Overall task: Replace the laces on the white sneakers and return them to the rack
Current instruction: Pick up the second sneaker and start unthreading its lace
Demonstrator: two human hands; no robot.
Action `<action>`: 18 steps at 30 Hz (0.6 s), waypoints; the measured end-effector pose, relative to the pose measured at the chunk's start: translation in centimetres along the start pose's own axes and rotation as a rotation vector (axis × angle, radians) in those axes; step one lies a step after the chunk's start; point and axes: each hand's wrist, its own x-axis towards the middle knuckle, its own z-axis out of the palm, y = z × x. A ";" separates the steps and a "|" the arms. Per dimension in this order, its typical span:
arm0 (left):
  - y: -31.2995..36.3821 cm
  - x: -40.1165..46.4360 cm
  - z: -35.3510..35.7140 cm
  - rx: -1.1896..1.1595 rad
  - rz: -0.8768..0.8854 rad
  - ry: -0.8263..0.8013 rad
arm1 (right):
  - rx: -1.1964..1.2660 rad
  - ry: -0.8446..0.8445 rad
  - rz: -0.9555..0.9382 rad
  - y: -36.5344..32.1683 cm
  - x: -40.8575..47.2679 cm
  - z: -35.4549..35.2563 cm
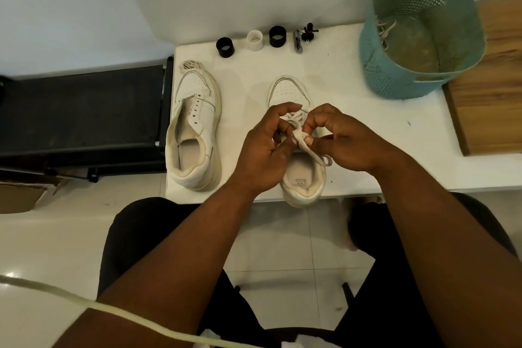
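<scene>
Presently, step in hand: a knot or bow is judged to be in the making on the right-hand shoe, while the other shoe is not yet laced.

Shoe worked on: the white leather sneaker with the cream lace (293, 127) is stood on the white bench (381, 150), directly ahead of the person, heel at the near edge and toe pointed away.

Long axis: the shoe is laid straight away from the body, so the lace ends are drawn out across it, to left and right.

Left hand (264, 147): curled, and the cream flat lace (302, 140) is pinched between its fingertips over the tongue.

Right hand (344, 140): likewise curled, with the same lace gripped close beside the left; a loose end is trailed toward the heel beneath it.

Nearer hand: neither is favoured, since both are met above the shoe's middle.

Second shoe: the unlaced white sneaker (195, 127) is lain to the left, parallel, well apart from both hands, with a bundle of pale lace (190, 65) at its toe.

Rack: the dark shelf unit (84, 110) just left of the bench is judged to be it.
</scene>
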 end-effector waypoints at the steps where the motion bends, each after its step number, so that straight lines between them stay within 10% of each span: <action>1: 0.0 0.0 0.0 -0.010 0.000 -0.008 | -0.022 -0.017 -0.010 0.1 0.0 0.0; 8: -0.3 0.3 -0.3 -0.241 -0.092 -0.005 | 0.004 -0.002 -0.029 0.3 0.0 -0.2; 18: 0.2 -0.6 0.9 0.302 0.046 0.343 | 0.280 0.194 -0.051 0.0 0.6 1.0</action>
